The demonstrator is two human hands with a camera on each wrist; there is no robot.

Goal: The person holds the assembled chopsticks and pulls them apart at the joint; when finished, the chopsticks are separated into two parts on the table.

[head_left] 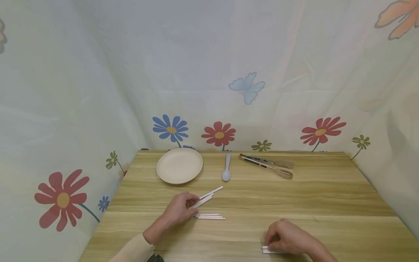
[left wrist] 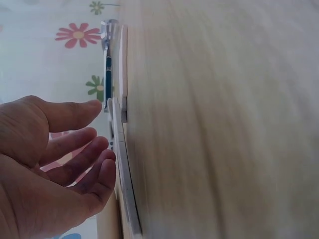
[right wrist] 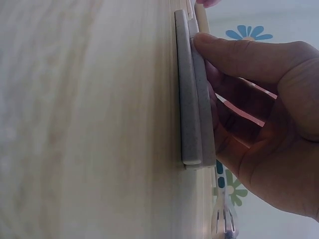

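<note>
My left hand (head_left: 181, 209) hovers over a small group of thin white sticks (head_left: 206, 199) left of the table's middle. Seen from the left wrist, its thumb and fingers are apart and loosely bent, with the fingertips right at a stick (left wrist: 128, 184). Several more white sticks (head_left: 211, 216) lie side by side just nearer to me. At the front right, my right hand (head_left: 288, 236) pinches pale speckled sticks (right wrist: 202, 99) lying along each other close over the tabletop. Its thumb is on the near side and its fingers are behind them.
A cream plate (head_left: 179, 166) sits at the back left of the wooden table (head_left: 327, 196). Right of it lie a pale lilac spoon (head_left: 226, 169) and metal tongs (head_left: 266, 165) with dark grips. Flower-printed curtains (head_left: 203, 72) hang behind and at both sides.
</note>
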